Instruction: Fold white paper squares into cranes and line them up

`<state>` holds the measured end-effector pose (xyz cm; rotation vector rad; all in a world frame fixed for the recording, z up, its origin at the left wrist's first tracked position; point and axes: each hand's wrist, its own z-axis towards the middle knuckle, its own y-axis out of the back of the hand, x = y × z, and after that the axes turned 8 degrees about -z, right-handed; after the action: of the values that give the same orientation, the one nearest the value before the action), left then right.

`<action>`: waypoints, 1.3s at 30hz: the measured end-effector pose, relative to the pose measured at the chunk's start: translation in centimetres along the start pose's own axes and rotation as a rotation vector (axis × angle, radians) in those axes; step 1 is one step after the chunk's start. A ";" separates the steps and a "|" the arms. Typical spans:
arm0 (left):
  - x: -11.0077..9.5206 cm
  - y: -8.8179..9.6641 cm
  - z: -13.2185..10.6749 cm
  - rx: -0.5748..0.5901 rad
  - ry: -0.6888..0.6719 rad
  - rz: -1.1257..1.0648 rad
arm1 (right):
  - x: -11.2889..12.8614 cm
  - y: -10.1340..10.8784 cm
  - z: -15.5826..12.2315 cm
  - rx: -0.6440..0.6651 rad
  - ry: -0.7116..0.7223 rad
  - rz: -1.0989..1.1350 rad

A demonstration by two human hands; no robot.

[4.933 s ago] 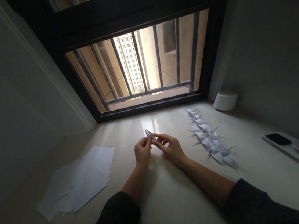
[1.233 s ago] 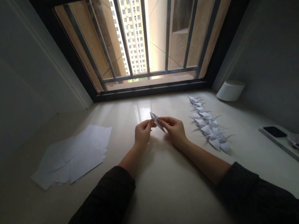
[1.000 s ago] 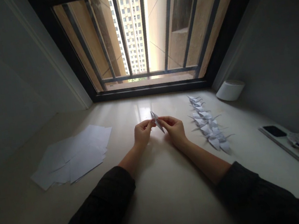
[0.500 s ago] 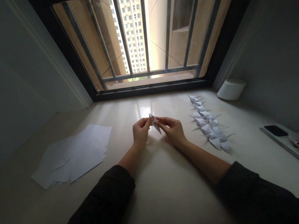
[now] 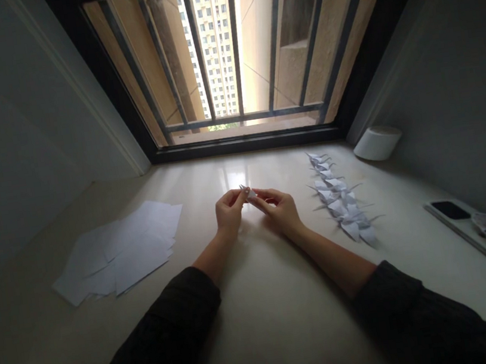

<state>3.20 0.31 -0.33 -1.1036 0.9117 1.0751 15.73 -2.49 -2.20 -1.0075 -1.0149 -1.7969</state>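
A small piece of folded white paper (image 5: 250, 193) is pinched between my two hands, above the middle of the pale countertop. My left hand (image 5: 230, 213) grips its left side with thumb and fingers pressed together. From the other side, my right hand (image 5: 282, 209) closes on it, the thumb along its lower edge. A narrow point sticks up near the left fingertips; the rest is largely covered by fingers. Right of my hands lie several folded paper cranes (image 5: 340, 201) in a close row. Several loose white paper sheets (image 5: 125, 246) overlap in a pile to the left.
At the back right, a white cylindrical object (image 5: 377, 143) rests by the wall. A pale phone (image 5: 481, 236) with a dark camera area and a round attachment lies at the right edge. Beyond the countertop (image 5: 263, 324) is a barred window (image 5: 238, 145).
The paper's long lower point, visible before between my hands, is now folded up or hidden behind my right thumb. Both hands have stayed nearly in place.
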 end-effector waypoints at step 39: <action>0.5 0.3 0.0 0.066 0.019 0.074 | 0.9 0.3 -0.7 -0.114 0.285 -0.264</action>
<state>3.05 0.43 -0.89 -1.0335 1.0025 1.0889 15.54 -3.46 -1.52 -0.6793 -0.9067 -2.1640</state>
